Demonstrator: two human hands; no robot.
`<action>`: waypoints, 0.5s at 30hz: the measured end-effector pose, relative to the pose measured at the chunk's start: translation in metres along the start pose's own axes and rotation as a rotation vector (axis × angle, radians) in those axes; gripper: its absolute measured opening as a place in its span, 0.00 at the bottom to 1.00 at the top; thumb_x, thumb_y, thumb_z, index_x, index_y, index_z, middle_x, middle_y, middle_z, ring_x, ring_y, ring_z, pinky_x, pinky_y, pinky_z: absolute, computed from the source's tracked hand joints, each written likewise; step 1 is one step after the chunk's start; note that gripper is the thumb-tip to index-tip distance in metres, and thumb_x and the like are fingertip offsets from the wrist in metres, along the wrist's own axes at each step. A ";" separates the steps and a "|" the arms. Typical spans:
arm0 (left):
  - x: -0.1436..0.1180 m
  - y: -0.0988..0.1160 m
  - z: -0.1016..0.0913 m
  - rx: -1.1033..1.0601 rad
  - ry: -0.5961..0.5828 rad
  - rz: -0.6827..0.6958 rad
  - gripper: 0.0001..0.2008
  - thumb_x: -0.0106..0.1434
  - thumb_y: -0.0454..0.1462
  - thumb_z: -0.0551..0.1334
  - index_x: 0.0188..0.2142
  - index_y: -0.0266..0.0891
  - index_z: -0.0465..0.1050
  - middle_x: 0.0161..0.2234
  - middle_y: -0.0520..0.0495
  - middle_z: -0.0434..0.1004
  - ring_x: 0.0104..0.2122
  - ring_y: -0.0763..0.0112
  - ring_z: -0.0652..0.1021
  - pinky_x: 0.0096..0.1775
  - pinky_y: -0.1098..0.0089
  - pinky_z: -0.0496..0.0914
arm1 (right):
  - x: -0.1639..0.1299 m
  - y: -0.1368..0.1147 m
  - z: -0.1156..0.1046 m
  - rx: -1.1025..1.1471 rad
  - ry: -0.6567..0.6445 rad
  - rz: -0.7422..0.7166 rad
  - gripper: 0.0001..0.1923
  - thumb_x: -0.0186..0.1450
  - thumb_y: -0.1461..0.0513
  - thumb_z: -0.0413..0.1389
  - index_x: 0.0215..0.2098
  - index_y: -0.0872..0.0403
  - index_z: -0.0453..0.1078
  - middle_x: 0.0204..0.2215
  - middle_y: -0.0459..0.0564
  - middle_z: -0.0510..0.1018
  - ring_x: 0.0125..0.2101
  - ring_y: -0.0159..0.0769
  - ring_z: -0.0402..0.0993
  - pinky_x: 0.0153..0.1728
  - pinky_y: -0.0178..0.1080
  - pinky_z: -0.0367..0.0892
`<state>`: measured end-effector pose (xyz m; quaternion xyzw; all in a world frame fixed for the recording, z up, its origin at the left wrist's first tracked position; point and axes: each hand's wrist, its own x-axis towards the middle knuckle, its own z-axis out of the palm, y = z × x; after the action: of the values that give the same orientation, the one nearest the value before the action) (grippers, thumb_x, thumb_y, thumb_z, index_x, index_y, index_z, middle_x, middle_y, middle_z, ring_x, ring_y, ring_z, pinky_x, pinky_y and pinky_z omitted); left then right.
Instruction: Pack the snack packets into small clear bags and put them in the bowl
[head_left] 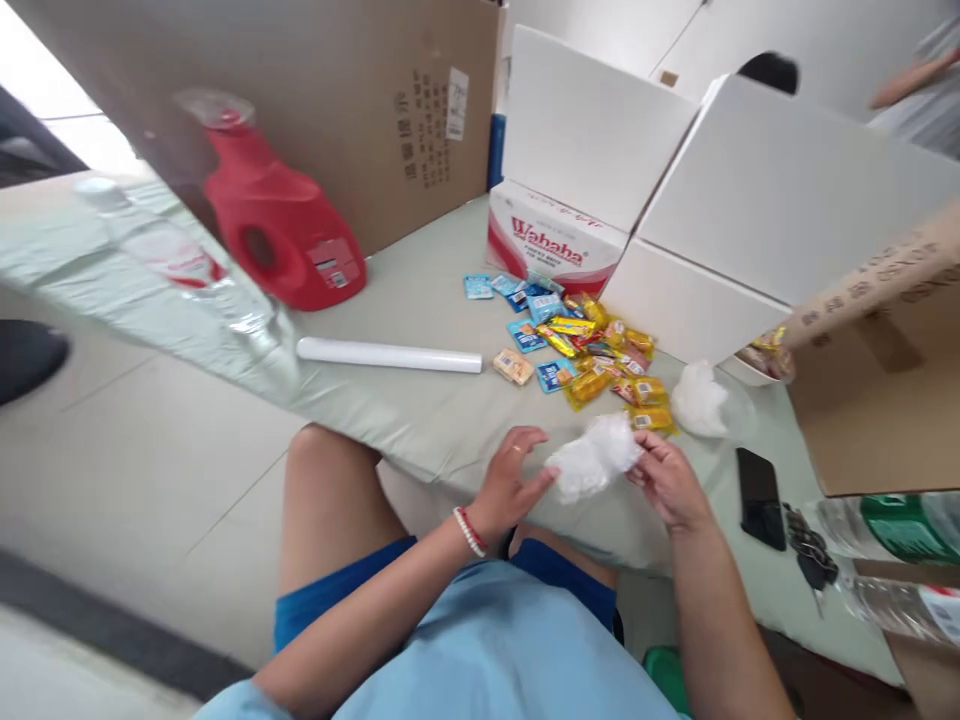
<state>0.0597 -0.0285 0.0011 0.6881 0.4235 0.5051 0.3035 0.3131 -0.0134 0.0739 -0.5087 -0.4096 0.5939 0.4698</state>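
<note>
- Crumpled clear plastic bag held between both hands above table edge, just over the lap.
- Right hand pinching the bag's right end, fingers clamped on it.
- Left hand open, fingers spread, fingertips touching the bag's left end.
- Second crumpled bag lying just beyond, beside scattered snack packets.
- White roll resting left of the packets; red jug farther back.
- Black phone and keys lying to the right.
- White Wahaha box standing behind the packets.
</note>
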 end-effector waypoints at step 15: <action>-0.004 -0.021 -0.019 -0.510 -0.038 -0.607 0.21 0.61 0.54 0.68 0.35 0.40 0.68 0.29 0.55 0.68 0.28 0.75 0.67 0.32 0.73 0.62 | 0.031 -0.013 -0.069 -0.618 0.946 -0.614 0.11 0.64 0.52 0.58 0.38 0.52 0.69 0.36 0.51 0.74 0.38 0.40 0.70 0.37 0.41 0.68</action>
<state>0.0348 -0.0230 -0.0127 0.4432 0.4631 0.4685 0.6079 0.3817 0.0203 0.0691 -0.6872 -0.4374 -0.0014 0.5800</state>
